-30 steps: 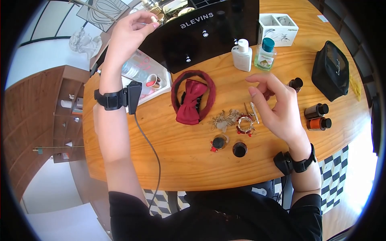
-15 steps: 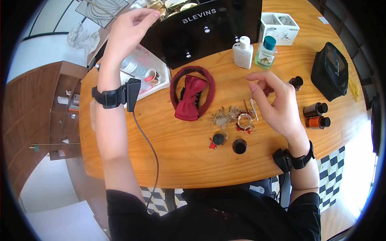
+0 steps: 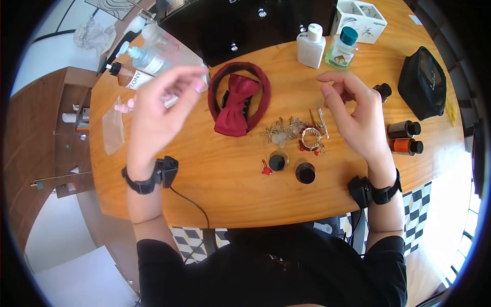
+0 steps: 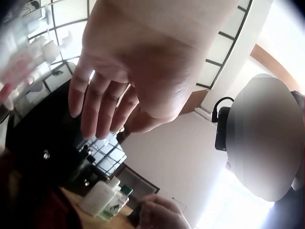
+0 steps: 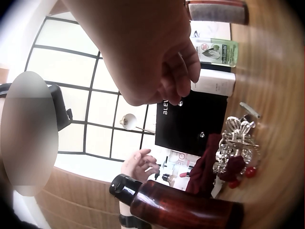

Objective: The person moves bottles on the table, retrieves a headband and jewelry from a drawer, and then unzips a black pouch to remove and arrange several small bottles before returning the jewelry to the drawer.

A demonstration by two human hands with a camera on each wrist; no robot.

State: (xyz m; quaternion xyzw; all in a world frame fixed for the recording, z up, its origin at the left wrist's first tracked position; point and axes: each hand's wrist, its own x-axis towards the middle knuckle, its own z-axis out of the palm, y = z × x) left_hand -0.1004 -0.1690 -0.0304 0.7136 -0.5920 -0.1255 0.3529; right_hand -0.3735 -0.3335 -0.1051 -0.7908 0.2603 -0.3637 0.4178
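Note:
My left hand [image 3: 162, 110] hovers over the left of the table, in front of the white tray, slightly blurred. In the left wrist view this hand [image 4: 138, 71] has loosely bent fingers with nothing between them. My right hand [image 3: 356, 112] hangs in the air, fingers loosely curled and empty, right of the hair clips [image 3: 310, 138] and a silver clip [image 3: 324, 123]. Between the hands lie a dark red headband [image 3: 265, 102] and a red bow [image 3: 237, 105]. Two small dark-capped bottles [image 3: 276, 162] [image 3: 305, 173] stand nearer the table's front edge.
A black drawer box [image 3: 204, 33] stands at the back. Beside it are a white bottle [image 3: 310, 48], a green bottle [image 3: 341, 51] and a white holder [image 3: 371, 30]. Right are a black case [image 3: 422, 84] and brown bottles [image 3: 404, 129]. Pump bottles [image 3: 148, 61] stand at the left.
My left hand has come down and back from the top of the black box; the small pale thing it pinched there no longer shows. The head view has shifted; my right hand stays much the same.

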